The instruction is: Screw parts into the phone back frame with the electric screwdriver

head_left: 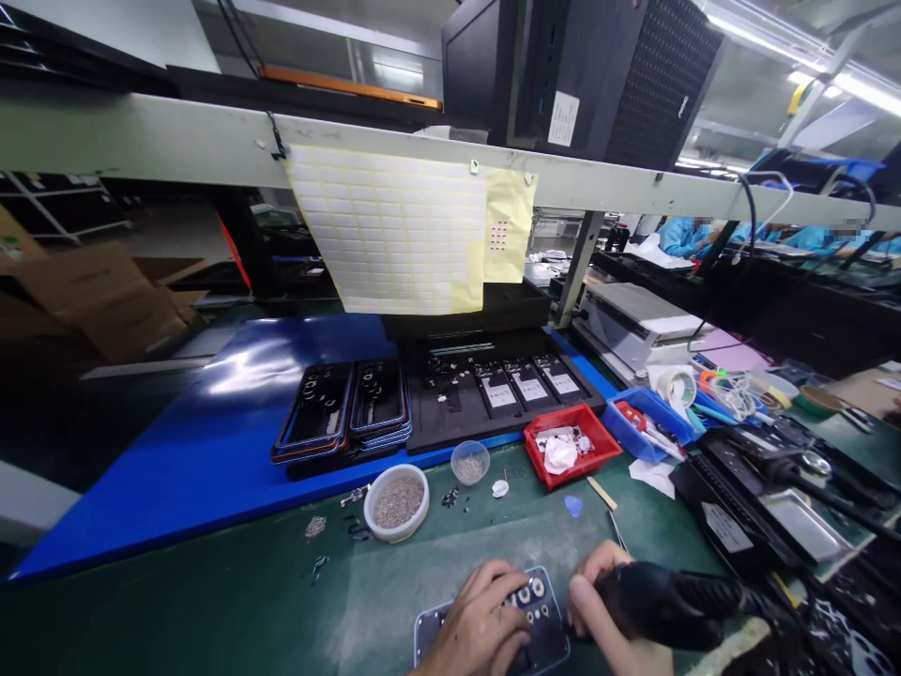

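1. Hands are working at the near edge of a green mat [232, 601] — the left hand [479, 624] is lying flat over a phone back panel [539, 610], fingers spread and pressing it down rather than closing around it.
2. The panel is lying on the mat right at the bottom of the view, its camera rings showing just beyond the left fingertips; its near part is being covered by the hand.
3. The right hand [598, 601] is wrapping closed around a black electric screwdriver [668, 601], whose front end is pointing toward the panel's right edge; whether the bit is touching cannot be told.
4. Farther back on the mat, a white bowl of screws [396, 502] is sitting near a smaller clear cup [469, 461], with loose screws scattering around them.
5. A red tray [572, 446] and a blue tray [651, 422] are standing side by side to the right of the cup.
6. Behind them, a blue sheet [211, 441] is carrying two stacks of phone frames [344, 408] beside a black parts tray [493, 394].
7. A yellow label sheet [394, 230] is hanging from the shelf edge above — other workers in blue sleeves are sitting well apart at the far right.
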Action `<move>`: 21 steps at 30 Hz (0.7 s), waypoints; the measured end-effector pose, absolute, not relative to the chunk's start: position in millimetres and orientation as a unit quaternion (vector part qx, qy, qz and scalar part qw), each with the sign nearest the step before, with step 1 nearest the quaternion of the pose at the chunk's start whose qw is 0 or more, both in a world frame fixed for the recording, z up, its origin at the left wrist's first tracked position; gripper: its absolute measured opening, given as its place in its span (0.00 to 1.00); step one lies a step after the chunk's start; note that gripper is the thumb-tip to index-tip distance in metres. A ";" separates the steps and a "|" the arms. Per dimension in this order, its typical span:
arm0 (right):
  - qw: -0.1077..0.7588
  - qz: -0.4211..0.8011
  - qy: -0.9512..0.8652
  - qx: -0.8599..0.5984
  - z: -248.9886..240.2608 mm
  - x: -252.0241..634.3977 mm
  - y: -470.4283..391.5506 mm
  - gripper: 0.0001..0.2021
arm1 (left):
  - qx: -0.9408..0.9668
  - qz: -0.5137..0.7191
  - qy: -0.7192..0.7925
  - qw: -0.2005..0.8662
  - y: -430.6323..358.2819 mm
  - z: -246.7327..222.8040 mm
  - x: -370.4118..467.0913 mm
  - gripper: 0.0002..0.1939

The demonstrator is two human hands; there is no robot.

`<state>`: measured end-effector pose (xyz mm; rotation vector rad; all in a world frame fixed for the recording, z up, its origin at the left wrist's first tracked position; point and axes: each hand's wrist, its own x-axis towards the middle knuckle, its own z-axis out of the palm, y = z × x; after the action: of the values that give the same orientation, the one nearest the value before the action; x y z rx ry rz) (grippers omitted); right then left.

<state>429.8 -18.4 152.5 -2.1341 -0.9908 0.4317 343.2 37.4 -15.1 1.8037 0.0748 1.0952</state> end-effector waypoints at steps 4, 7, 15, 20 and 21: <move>0.416 0.187 -0.375 -0.807 164.0 424.3 -10.3 0.16 | 0.724 0.461 0.038 0.512 36.0 -15.6 343.6 0.05; 0.490 0.220 -0.370 -0.758 168.6 416.9 -1.8 0.14 | 0.717 0.465 0.040 0.518 35.6 -14.5 343.5 0.05; 0.579 0.287 -0.359 -0.673 156.1 403.5 12.4 0.11 | 0.694 0.479 0.038 0.536 37.6 -11.6 343.2 0.01; 0.577 0.282 -0.367 -0.673 156.1 405.0 12.0 0.11 | 0.714 0.482 0.034 0.507 39.9 -7.8 340.5 0.03; 0.579 0.279 -0.365 -0.674 157.9 405.8 10.5 0.11 | 0.721 0.482 0.031 0.496 40.4 -7.1 340.1 0.04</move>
<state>405.8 10.5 157.9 -1.5766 -0.8526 0.6532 340.1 40.4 -7.1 1.7465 0.0748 1.1681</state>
